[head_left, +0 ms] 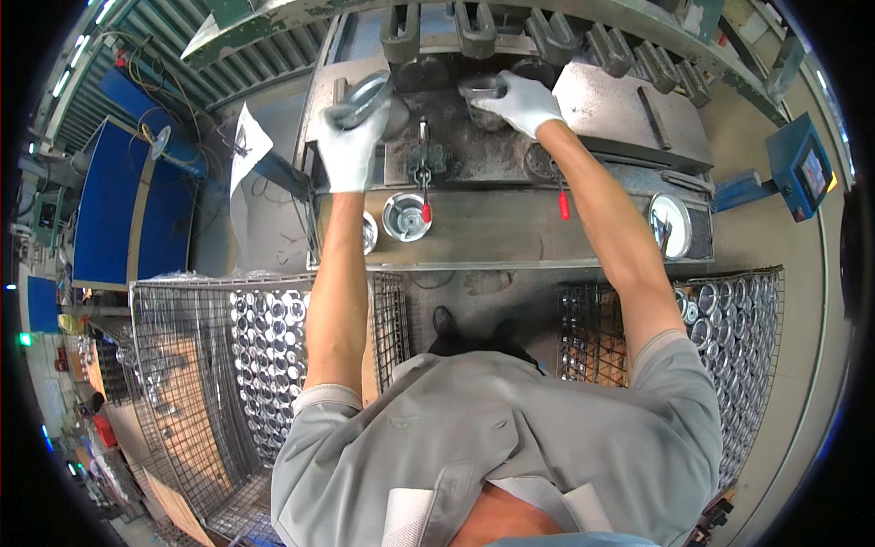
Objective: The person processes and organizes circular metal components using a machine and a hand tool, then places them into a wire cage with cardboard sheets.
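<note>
Metal cups (pixel 365 98) are gripped in both outstretched gloved hands, left (pixel 351 146) and right (pixel 521 102).

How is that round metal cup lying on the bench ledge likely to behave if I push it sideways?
The metal cup looks like rigid shiny metal, so it probably would not flex. It sits with its open side up on the flat bench ledge, so it would likely slide rather than roll. Its smooth surface may be slippery, though the left hand wears a glove.
</note>
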The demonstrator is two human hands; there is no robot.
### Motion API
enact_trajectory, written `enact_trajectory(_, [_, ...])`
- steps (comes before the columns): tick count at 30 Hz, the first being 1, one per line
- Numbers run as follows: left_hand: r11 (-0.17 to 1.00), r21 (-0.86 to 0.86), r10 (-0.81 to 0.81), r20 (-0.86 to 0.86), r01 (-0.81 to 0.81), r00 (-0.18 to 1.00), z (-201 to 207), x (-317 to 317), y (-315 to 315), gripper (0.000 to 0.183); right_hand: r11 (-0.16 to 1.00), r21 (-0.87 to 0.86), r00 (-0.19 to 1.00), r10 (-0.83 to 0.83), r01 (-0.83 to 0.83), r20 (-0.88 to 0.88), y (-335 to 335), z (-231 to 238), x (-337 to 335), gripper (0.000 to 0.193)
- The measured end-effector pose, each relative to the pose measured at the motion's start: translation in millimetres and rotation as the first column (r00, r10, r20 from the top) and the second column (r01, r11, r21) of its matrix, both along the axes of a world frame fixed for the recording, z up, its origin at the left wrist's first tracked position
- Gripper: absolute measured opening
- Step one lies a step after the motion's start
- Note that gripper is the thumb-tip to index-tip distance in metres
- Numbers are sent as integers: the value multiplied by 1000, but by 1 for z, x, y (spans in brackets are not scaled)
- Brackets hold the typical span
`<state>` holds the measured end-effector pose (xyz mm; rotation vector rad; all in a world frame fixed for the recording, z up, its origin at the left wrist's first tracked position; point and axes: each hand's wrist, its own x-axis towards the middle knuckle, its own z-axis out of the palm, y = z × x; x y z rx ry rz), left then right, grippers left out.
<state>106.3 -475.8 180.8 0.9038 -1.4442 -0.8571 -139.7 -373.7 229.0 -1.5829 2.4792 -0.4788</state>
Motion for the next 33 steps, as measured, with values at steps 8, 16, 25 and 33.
enact_trajectory(8, [808,362,-588,444,465,676,-15,41,183,46,702,-503,796,-150,503,587,229,-37,23,25])
enact_trajectory(16, [941,104,-325,554,323,766,-149,-83,184,57,908,-264,926,-252,327,281,241,-168,4,41])
enact_trajectory(25, [997,31,-82,522,77,849,-118,1,208,62,955,-146,945,-219,259,242,243,-172,7,67])
enact_trajectory(33, [904,61,275,675,-422,685,-142,118,113,48,889,-234,889,-304,395,344,262,-124,34,51])
